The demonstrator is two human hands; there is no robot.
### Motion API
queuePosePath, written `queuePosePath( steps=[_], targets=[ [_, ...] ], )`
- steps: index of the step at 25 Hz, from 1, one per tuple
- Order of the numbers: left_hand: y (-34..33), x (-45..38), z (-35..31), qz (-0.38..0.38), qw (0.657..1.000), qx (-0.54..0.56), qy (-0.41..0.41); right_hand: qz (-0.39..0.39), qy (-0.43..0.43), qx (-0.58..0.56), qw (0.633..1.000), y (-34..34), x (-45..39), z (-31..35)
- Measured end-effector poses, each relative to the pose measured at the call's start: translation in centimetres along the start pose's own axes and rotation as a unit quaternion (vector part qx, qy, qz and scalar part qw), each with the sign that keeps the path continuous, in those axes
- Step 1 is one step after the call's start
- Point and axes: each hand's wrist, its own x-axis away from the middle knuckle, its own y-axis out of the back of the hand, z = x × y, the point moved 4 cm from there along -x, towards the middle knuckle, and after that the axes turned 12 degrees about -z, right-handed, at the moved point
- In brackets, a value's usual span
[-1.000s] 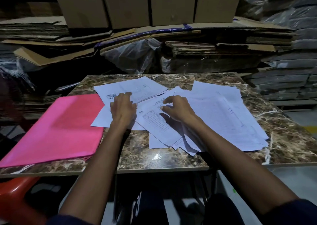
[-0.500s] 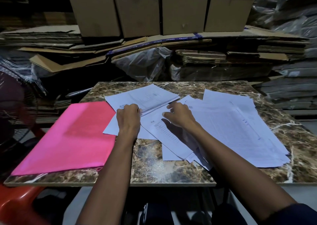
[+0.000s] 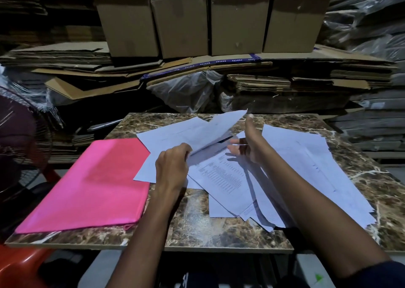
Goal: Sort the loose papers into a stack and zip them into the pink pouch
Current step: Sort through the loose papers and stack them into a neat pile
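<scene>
On the marble table, two hands work a spread of loose papers beside a pink pouch.

At 12 o'clock of the table's middle, the left hand curls its fingers round the near edge of one sheet, lifting it tilted off the pile. Toward 1 o'clock the right hand hovers with fingers spread and thumb up, gripping nothing, just beside the raised sheet. Remaining papers fan out from the centre toward 3 o'clock. At 9 o'clock the pouch lies flat, its right edge touching the papers. Beyond the table, at 12 o'clock, stand cardboard boxes.
</scene>
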Motion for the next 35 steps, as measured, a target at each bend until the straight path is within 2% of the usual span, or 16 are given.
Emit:
queuePosePath(
  steps=[6,9,11,14,17,19,21,23,25,27,30,32,35],
  targets=[
    [2.5,5.2,-3.6,0.043,0.99,0.087,-0.099,0.001,-0.001,0.021,1.0,6.6,1.0,1.5],
    [2.2,6.4,-4.1,0.069,0.982,0.106,-0.14,-0.04,0.038,0.117,0.992,9.8,2.8,1.6],
    [2.2,6.9,-4.1,0.081,0.981,0.104,-0.142,-0.072,0.093,0.21,0.971,12.0,3.9,0.8],
    [2.3,6.8,-4.1,0.084,0.985,0.092,-0.119,-0.097,0.214,0.244,0.941,15.2,5.8,-1.3],
    [1.8,5.4,-4.5,0.088,0.987,0.075,-0.108,-0.179,0.272,0.23,0.917,17.8,8.5,-4.0],
    [0.7,3.8,-3.3,0.11,0.991,0.049,-0.065,-0.246,0.278,0.241,0.897,18.9,10.2,-5.5],
    [-0.9,1.5,-1.0,0.174,0.984,-0.042,-0.004,-0.293,0.251,0.212,0.898,19.3,11.6,-6.5],
    [-2.4,-0.4,1.3,0.235,0.962,-0.134,0.037,-0.299,0.235,0.193,0.905,19.0,12.8,-7.2],
    [-3.6,-1.3,3.2,0.264,0.949,-0.144,0.09,-0.27,0.24,0.204,0.91,17.9,13.5,-7.9],
    [-4.2,-1.7,3.8,0.246,0.956,-0.116,0.105,-0.249,0.24,0.21,0.915,16.7,13.8,-8.4],
    [-3.7,-1.7,3.2,0.164,0.975,-0.148,0.032,-0.244,0.231,0.189,0.923,15.7,14.4,-8.0],
    [-3.1,-1.3,2.6,0.149,0.971,-0.186,-0.018,-0.246,0.234,0.163,0.926,15.3,15.3,-7.5],
    [-2.2,-1.1,2.3,0.133,0.973,-0.189,-0.029,-0.248,0.241,0.125,0.93,15.4,16.7,-7.2]
  ],
)
